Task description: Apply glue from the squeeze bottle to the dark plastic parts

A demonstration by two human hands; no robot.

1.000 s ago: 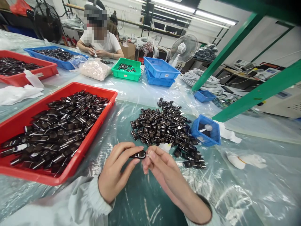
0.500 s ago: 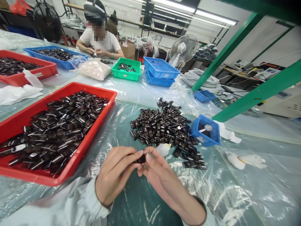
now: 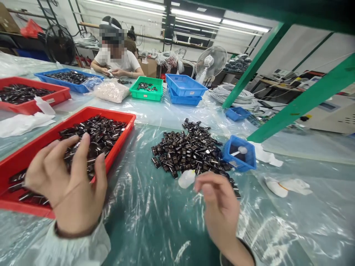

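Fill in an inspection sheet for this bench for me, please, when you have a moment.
Surface: clear plastic sheeting over the table, wrinkled.
Job's things: red tray of glossy black parts; loose pile of the same on the sheeting.
Clutter: small white bottle, small blue bin, white cloths.
Grippers: left hand spread open over the red tray; right hand pinched shut, contents unclear.
Cables: white cable coils at the far side.
Surroundings: seated co-worker, white fan, green beams.
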